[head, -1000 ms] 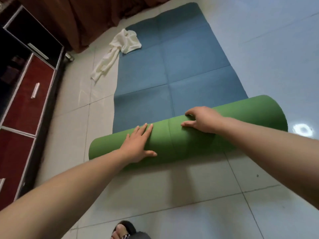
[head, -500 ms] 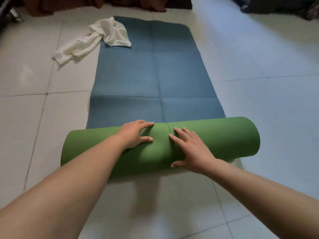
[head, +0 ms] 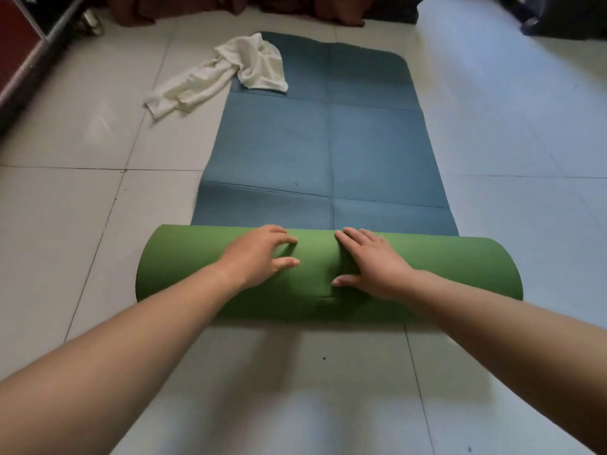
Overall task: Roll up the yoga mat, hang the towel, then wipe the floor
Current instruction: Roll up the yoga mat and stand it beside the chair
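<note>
Both your hands are resting on the rolled part of the yoga mat (head: pixel 328 142), a foam mat that is blue on its upper face and green on its underside. The rolled part is showing as a thick green roll (head: pixel 460 274), lying crosswise on the pale tiled floor (head: pixel 82 224) at the end nearest you. The unrolled blue stretch is running flat away from you beyond it.

Your left hand (head: pixel 259 254) is sitting on top of the roll, just left of its middle. The fingers are bending, with the tips digging lightly into the green surface and the thumb spreading out on the near side. It is pressing, not wrapping round anything.

Your right hand (head: pixel 371 267) is lying just right of the middle, palm down. Its fingers are stretching straight and close together up over the crest of the roll, thumb spreading on the near side. It is making a flat-handed push with nothing gripped. The two hands are sitting near each other without touching, and a shallow dent is showing in the roll between them.

The crumpled white cloth towel (head: pixel 230 73) is lying at the far left corner of the mat. Its bunched end is overlapping the blue surface and its long end is trailing left onto the tiles.

A dark cabinet with a red front (head: pixel 16 44) is standing at the far left edge. Brown fabric (head: pixel 295 8) is pooling on the floor beyond the mat's far end. A dark object (head: pixel 565 18) is sitting at the far right corner; you cannot tell what it is.
</note>
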The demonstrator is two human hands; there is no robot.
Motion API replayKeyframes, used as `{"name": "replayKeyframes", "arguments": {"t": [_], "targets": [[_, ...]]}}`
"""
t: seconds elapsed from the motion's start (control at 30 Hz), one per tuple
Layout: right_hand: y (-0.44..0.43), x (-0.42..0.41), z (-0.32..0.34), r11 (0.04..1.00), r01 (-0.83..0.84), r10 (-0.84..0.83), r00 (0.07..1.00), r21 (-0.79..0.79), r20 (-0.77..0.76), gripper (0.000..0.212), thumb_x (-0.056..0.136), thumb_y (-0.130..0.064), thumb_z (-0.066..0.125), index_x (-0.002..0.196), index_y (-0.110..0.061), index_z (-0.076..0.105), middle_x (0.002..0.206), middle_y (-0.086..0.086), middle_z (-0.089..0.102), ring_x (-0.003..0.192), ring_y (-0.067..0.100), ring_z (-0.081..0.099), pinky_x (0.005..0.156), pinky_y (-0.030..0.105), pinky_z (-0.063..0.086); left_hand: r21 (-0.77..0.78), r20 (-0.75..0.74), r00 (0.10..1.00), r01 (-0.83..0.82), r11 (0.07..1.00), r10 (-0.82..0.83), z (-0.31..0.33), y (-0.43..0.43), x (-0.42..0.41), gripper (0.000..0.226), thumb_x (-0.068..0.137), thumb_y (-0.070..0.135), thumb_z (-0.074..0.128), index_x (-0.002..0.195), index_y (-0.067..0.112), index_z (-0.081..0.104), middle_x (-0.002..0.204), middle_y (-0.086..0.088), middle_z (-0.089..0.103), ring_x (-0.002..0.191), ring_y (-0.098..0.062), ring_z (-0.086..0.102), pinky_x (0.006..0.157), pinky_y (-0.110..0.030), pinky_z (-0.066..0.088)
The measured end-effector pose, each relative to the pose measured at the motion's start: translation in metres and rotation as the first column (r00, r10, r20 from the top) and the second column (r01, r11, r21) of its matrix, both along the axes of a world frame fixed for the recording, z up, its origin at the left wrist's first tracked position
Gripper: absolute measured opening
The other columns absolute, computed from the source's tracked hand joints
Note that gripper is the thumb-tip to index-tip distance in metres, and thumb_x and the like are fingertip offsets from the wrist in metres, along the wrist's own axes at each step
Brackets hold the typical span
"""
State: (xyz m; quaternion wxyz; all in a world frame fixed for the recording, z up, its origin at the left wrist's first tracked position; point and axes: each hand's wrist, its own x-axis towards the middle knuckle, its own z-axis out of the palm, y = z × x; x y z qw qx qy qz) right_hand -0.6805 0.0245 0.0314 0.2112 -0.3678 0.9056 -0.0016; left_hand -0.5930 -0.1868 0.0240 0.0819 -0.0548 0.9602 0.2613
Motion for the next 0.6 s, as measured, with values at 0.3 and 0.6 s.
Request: {"name": "replayKeyframes", "arguments": {"t": [0.3, 0.6], "targets": [[-0.025, -0.077, -0.002, 0.989, -0.111, 0.129, 0.968, -0.097, 0.214, 0.091, 0.066, -0.061, 0.071, 0.142, -0.028, 0.034, 0.143, 0.004, 0.040, 0.130, 0.025, 0.039, 0.105, 0.032, 0.033, -0.324, 0.321, 0.947, 0.104, 0.940, 0.006, 0.018, 0.020, -0.016, 0.104, 0.068, 0.050, 0.075, 0.149, 0.023, 0.016, 0.157, -0.004, 0.012, 0.144, -0.023, 0.014, 0.116, -0.035, 0.019], [0.001, -0.062, -0.012, 0.950, -0.243, 0.252, 0.968, -0.197, 0.023, 0.081, 0.081, -0.071, 0.040, 0.145, -0.025, 0.022, 0.148, 0.006, 0.030, 0.132, 0.028, 0.032, 0.107, 0.046, 0.027, -0.341, 0.390, 0.920, 0.105, 0.934, 0.039, 0.037, 0.022, -0.030, 0.100, 0.069, 0.046, 0.077, 0.148, 0.028, 0.020, 0.156, 0.003, 0.018, 0.142, -0.018, 0.020, 0.112, -0.030, 0.023]]}}
